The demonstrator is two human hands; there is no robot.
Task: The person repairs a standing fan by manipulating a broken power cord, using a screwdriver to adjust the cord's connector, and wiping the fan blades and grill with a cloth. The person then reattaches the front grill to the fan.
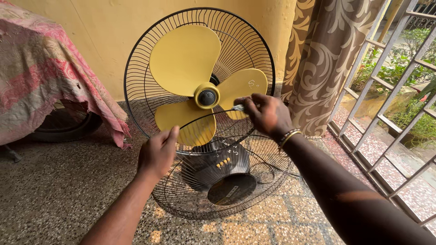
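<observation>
Pink patterned cloth (pixel 41 68) drapes at nine o'clock. Left hand (pixel 156 152) pinches the yellow fan blade (pixel 186 124) at six o'clock of the hub (pixel 207 96). Right hand (pixel 268 115) clasps a small, possibly cloth, object (pixel 239 107) against the three o'clock blade. Front grille (pixel 227 181) lies below.

Round dark label (pixel 232 189) with yellowish rim on fan base (pixel 218 165), low centre; no packages, signs or screens.
</observation>
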